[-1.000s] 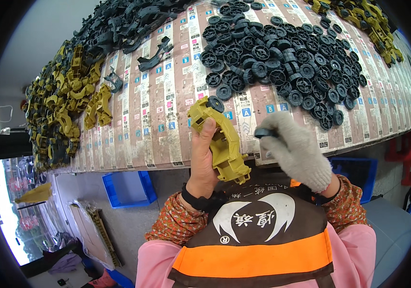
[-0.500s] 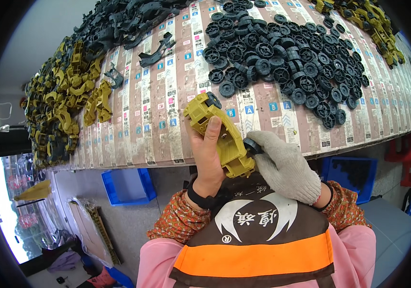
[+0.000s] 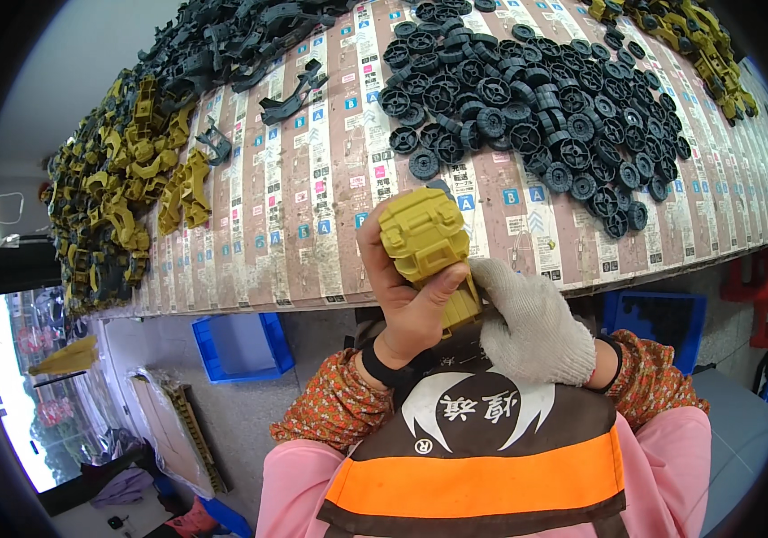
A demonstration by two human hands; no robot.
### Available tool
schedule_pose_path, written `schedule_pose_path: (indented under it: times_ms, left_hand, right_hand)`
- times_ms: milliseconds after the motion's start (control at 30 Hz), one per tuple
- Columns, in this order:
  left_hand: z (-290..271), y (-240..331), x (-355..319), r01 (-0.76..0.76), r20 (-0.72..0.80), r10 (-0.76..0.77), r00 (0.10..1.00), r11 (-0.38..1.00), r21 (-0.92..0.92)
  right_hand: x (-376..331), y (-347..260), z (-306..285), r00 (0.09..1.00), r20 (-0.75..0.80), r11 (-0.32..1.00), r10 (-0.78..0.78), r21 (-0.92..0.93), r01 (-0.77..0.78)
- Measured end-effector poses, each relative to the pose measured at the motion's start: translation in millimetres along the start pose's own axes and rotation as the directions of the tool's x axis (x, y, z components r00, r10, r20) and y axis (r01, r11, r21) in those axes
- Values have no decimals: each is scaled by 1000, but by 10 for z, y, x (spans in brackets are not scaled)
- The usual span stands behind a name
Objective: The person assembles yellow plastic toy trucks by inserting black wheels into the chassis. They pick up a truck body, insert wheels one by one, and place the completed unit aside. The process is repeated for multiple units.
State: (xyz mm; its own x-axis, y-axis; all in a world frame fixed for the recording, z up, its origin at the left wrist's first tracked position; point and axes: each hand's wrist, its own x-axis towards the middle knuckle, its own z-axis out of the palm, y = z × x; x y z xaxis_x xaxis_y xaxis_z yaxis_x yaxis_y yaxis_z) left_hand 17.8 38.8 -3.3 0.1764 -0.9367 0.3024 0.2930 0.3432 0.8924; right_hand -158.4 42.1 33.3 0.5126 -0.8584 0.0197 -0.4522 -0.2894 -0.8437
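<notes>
A yellow plastic toy truck body point(image 3: 424, 235) is gripped in my bare left hand point(image 3: 412, 314), thumb across it and fingers behind. Its moulded top faces up, tilted. A bit of dark wheel point(image 3: 438, 186) peeks out at its far end. My right hand point(image 3: 536, 327), in a pale knitted glove, is closed against the body's right side. Its fingertips are hidden there, so whatever they pinch does not show. Beyond both hands, a big heap of black toy wheels point(image 3: 527, 103) lies on the table.
Yellow truck bodies point(image 3: 119, 193) pile up at the table's left, with dark plastic parts point(image 3: 222, 45) behind them. More yellow bodies point(image 3: 702, 54) lie far right. Below the table's near edge stand a blue crate point(image 3: 240, 348) and another blue bin point(image 3: 657, 327); red stools point(image 3: 767, 305) are at right.
My left hand has turned the truck body over, from its hollow side to its moulded top. The black wheel that my gloved fingers pinched at its side is now out of sight.
</notes>
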Motion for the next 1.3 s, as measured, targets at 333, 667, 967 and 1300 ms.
schedule_pose_path:
  times_ms: [333, 667, 967, 1300]
  left_hand:
    - [-227, 81, 249, 255, 392, -473, 789, 832, 492]
    - [-462, 331, 451, 815, 460, -676, 575, 519, -257]
    - [-268, 3, 267, 662, 169, -678, 715, 578, -478]
    - [-285, 34, 178, 695, 82, -715, 694, 636, -336]
  right_hand:
    - [297, 10, -512, 924, -335, 982, -185, -108, 157]
    - [-36, 263, -610, 893, 123, 603, 434, 696, -389]
    - [27, 268, -649, 957, -287, 998, 34, -46, -49]
    - [407, 661, -659, 952, -209, 583, -224, -812, -41]
